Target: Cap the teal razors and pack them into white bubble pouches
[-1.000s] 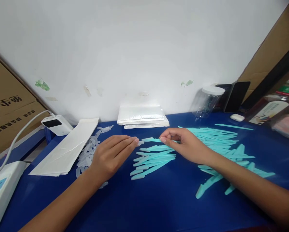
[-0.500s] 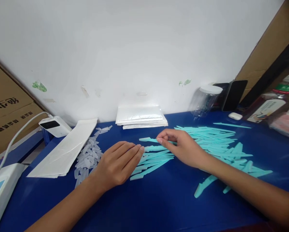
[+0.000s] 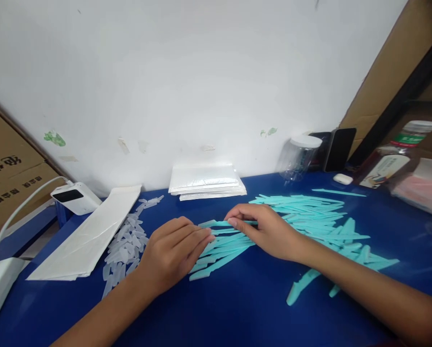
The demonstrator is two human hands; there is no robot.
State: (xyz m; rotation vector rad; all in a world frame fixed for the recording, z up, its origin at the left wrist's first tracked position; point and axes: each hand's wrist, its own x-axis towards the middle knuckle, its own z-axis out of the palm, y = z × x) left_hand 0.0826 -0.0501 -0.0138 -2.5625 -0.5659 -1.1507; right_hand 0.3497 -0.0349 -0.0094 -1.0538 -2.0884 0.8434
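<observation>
One slim turquoise eyebrow razor (image 3: 210,223) is pinched nearly level in the right fingers (image 3: 242,226), its wider end pointing left. Below it, a row of matching razors (image 3: 225,262) fans across the counter (image 3: 237,313), heads leftward. A loose, crisscrossed razor pile (image 3: 317,217) lies to the right; frosted translucent blade caps (image 3: 127,241) lie heaped at left.

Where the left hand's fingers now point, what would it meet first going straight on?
Likely the teal pieces just ahead, then the right hand; how high the left hand sits over them is unclear.
</observation>
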